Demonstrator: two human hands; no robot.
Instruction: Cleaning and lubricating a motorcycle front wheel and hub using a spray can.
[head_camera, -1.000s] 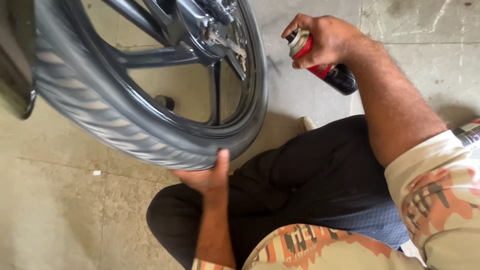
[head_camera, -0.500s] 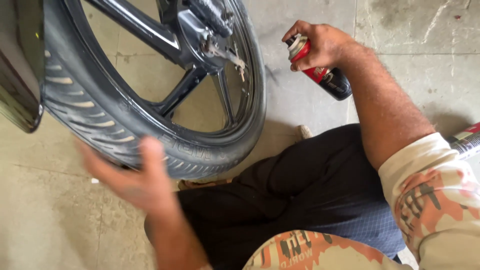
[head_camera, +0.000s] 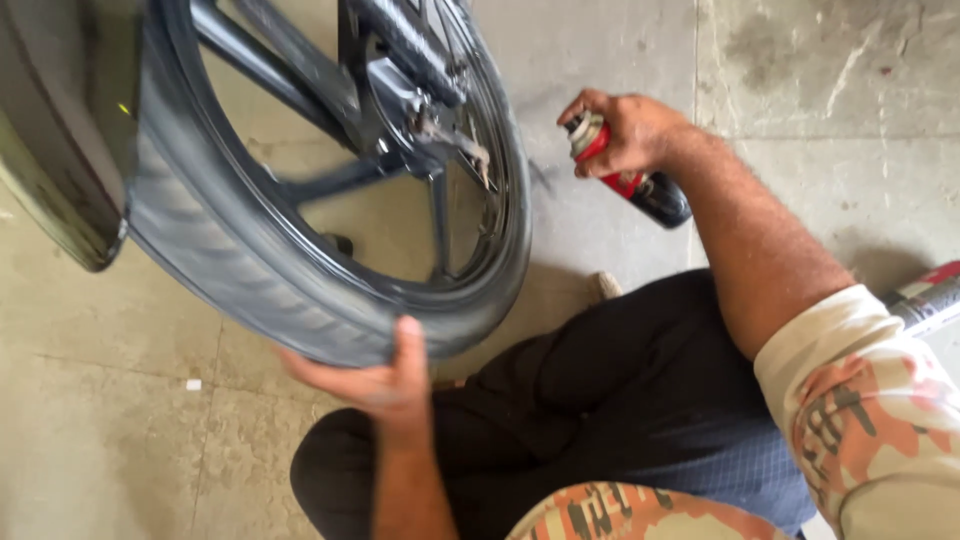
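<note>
Left hand (head_camera: 375, 385) spread flat under the grey ribbed rubber motorcycle tyre (head_camera: 250, 290). Right hand (head_camera: 630, 130) grips the red-and-black aerosol spray can (head_camera: 625, 170), nozzle toward the hub: spraying stage.

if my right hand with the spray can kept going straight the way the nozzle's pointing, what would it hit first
Probably the wheel. The right hand aims the spray can leftward toward the hub and chain area; only bare floor shows between, though depth is unclear.

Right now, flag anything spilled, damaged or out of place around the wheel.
Nothing stands out. The dark grey motorcycle wheel looks intact, the left hand cups its tyre from below, and the right hand holds the red-and-black spray can. No puddle shows on the concrete floor.
</note>
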